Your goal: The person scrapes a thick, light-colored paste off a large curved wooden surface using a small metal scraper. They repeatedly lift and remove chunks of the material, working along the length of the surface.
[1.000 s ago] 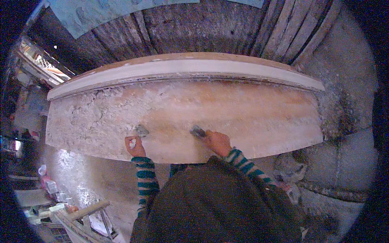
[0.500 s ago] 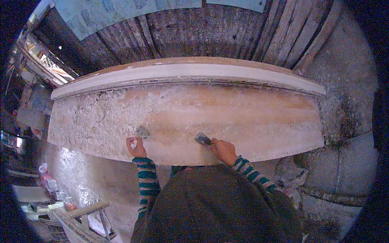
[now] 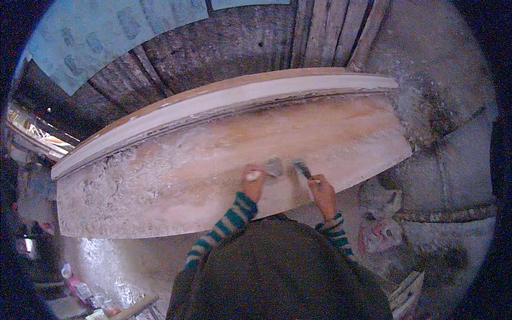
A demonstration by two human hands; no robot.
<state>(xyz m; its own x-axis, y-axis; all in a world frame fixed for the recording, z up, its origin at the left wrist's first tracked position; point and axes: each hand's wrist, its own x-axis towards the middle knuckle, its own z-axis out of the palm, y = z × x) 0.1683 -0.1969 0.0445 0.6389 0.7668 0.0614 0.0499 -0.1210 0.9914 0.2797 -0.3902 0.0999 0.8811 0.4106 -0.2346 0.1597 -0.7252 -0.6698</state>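
Board [image 3: 229, 140], patchy wht/tan, w/ L hand [image 3: 254, 184] over it, fingers curled round scraper [image 3: 273, 167], & R hand [image 3: 324, 194], fingers closed on dk tool [image 3: 302, 169].

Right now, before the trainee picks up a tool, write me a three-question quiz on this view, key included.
1. True or false: both of the person's sleeves are striped.

2. Which end of the large pale panel looks rougher and more crusted?
A) left
B) right
C) both equally

3. Fill in: the right hand holds a dark-headed tool, while the flat grey-bladed tool is in the ____ hand.

Key: 1, true; 2, A; 3, left.
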